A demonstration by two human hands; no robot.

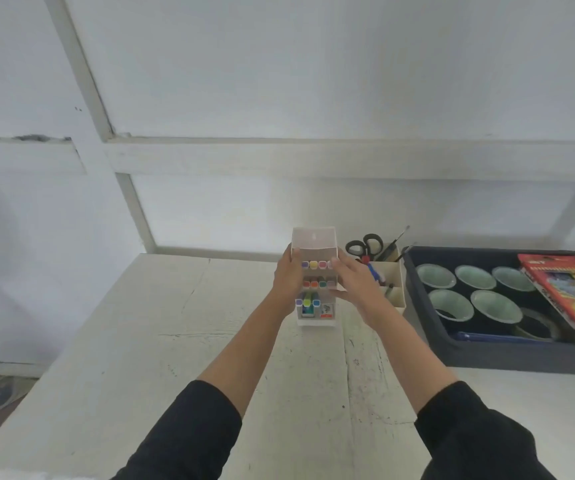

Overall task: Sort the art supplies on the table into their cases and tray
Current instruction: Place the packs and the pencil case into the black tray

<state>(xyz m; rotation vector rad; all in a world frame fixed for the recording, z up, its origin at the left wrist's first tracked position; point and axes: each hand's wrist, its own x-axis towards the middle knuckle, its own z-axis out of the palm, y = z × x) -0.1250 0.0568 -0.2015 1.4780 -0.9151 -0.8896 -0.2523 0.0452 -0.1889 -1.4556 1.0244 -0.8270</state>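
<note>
Both hands, your left hand [288, 276] and right hand [356, 286], clamp fingers round the sides of the white tiered plastic marker case [315, 251], likely light, stiff, tippy.

red box [566, 289] lettering blurred, marker case [315, 278] label unreadable

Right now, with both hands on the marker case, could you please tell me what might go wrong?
The marker case has its lid up and its front row looks loosely filled, so tilting it could spill markers. The right hand is close to the organiser holding scissors, which a sideways move might knock.
</note>
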